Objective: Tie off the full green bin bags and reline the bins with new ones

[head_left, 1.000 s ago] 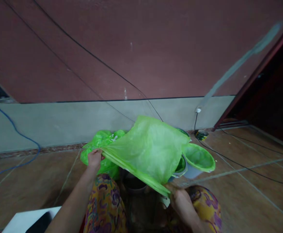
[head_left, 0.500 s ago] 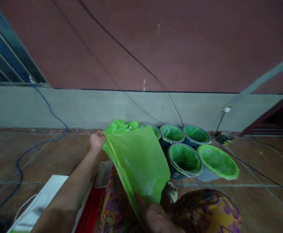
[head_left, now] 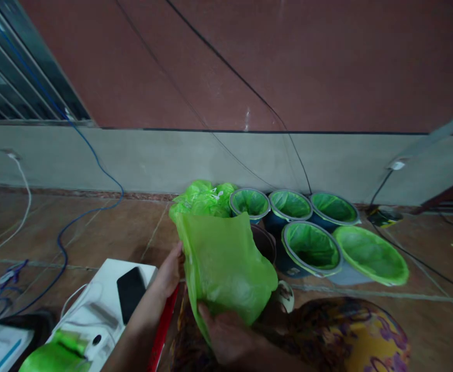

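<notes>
Both my hands hold a thin green plastic bag point(head_left: 224, 268) upright in front of me. My left hand point(head_left: 170, 274) grips its left edge, fingers closed on the film. My right hand point(head_left: 222, 338) grips its bottom edge from below. Just behind the bag stands a dark bucket point(head_left: 263, 243) with no liner, partly hidden by the bag. Past it stand several buckets lined with green bags point(head_left: 312, 248), and one wide green-lined basin point(head_left: 370, 256) at the right. A heap of green bags point(head_left: 201, 199) lies by the wall.
A white box point(head_left: 98, 305) with a black phone point(head_left: 130, 293) on it sits at my left, a green roll point(head_left: 51, 356) beside it. Blue and white cables point(head_left: 61, 237) trail over the tiled floor. My knees in patterned cloth point(head_left: 350, 336) fill the bottom right. A wall runs behind.
My left hand has come in from the heap of bags towards me. The bag, stretched wide a second ago, now hangs bunched and upright between my hands. My view swung left and down.
</notes>
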`<state>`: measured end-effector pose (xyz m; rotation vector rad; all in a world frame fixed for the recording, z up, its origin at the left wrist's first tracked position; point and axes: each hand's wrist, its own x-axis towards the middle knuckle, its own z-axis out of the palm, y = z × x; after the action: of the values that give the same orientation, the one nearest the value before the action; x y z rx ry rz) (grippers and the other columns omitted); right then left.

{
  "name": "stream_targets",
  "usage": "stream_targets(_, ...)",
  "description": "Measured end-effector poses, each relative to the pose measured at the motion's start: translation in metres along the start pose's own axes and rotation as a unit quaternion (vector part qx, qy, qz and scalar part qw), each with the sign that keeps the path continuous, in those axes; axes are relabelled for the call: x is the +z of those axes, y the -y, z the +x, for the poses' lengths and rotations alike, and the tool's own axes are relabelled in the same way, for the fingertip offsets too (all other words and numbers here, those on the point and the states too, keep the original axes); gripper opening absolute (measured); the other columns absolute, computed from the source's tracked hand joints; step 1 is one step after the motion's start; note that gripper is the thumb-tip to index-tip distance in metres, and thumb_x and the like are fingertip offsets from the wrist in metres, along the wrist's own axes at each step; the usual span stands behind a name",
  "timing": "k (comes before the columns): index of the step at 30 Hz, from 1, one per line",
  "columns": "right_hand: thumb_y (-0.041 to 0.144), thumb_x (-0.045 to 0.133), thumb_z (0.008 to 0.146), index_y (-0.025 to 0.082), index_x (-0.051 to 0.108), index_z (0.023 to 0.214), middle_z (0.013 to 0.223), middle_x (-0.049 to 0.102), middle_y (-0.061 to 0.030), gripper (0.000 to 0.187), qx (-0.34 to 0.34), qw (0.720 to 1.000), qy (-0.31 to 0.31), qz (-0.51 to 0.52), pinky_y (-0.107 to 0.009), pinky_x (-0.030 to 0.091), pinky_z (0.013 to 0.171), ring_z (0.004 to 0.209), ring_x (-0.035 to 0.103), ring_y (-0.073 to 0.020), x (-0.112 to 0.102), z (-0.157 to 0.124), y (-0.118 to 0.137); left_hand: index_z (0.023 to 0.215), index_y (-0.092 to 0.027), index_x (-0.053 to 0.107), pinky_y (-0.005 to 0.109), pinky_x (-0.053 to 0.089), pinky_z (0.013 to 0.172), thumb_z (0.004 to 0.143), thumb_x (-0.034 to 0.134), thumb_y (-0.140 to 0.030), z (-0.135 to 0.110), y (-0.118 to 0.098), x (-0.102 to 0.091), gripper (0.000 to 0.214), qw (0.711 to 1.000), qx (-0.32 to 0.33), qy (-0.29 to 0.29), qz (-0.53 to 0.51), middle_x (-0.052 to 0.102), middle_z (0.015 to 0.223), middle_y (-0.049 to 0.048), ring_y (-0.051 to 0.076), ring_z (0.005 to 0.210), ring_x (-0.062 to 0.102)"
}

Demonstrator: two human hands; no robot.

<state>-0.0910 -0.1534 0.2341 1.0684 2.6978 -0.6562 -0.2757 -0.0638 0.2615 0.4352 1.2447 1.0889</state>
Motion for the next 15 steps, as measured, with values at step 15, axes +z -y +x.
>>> stream_targets(15, 0.04, 0.069, 0.077, 0.007, 0.051, 0.135, 0.138, 0.054, -0.0225, 0.069, 0.306, 0.834, -0.313, 0.335, -0.046, 0.035, 0.109, 0.132, 0.047, -0.0329, -0.071, 0.026, -0.155, 0.094, -0.016, 0.072, 0.031, 0.057, 0.058, 0.05, 0.089, -0.029, -0.058, 0.006, -0.026, 0.049, 0.997, -0.003, -0.072, 0.009, 0.078, 0.079, 0.006, 0.025, 0.065, 0.073)
